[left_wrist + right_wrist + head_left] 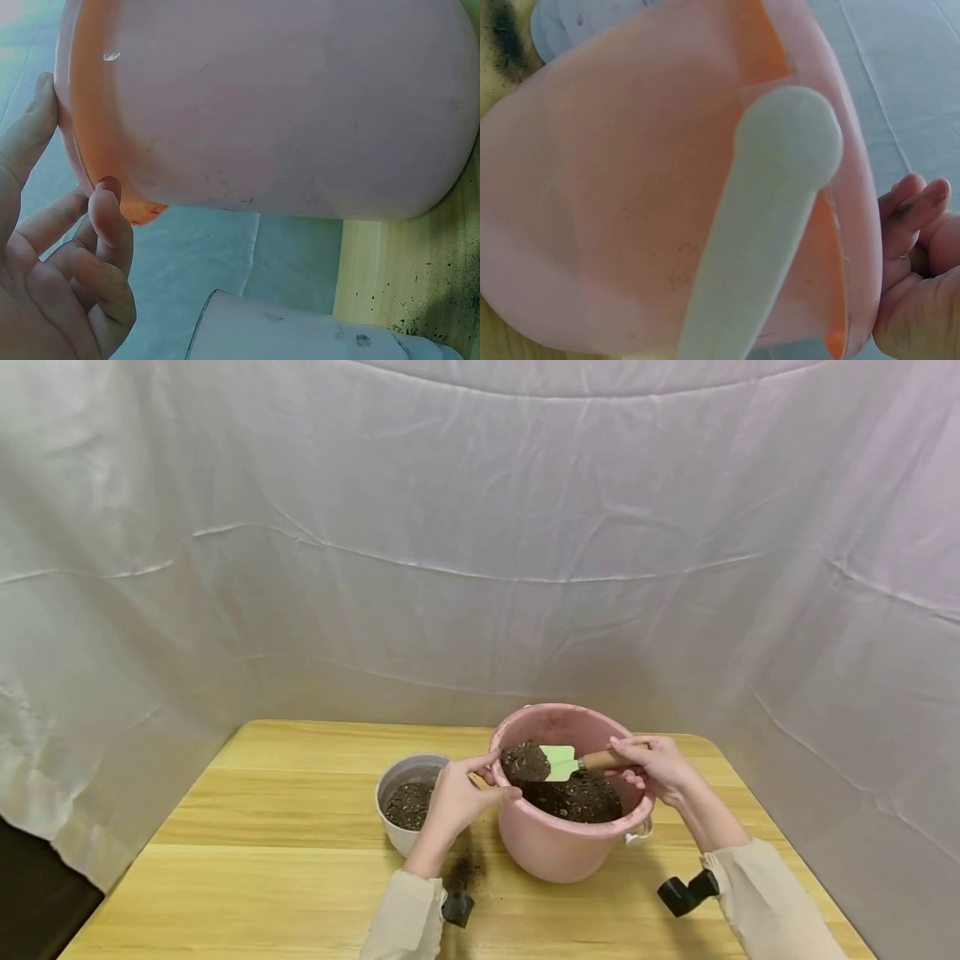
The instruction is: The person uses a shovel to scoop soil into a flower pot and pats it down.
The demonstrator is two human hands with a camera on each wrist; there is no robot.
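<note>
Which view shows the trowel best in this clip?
The head view: the trowel shows whole, green blade loaded with soil above the pink bucket, wooden handle in the right hand. The left wrist view shows none of it. The right wrist view shows only bucket wall and its white handle.

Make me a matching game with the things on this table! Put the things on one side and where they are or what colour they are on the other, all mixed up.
Things:
1. bucket
2. small pot
3. trowel
4. spilled soil

Descriptions:
A. lies on the wooden table, in front of the two containers
B. pink, with a white handle
C. white, to the left of the bucket, with soil in it
D. green blade loaded with soil, held over the bucket

Pairs: 1-B, 2-C, 3-D, 4-A
</note>
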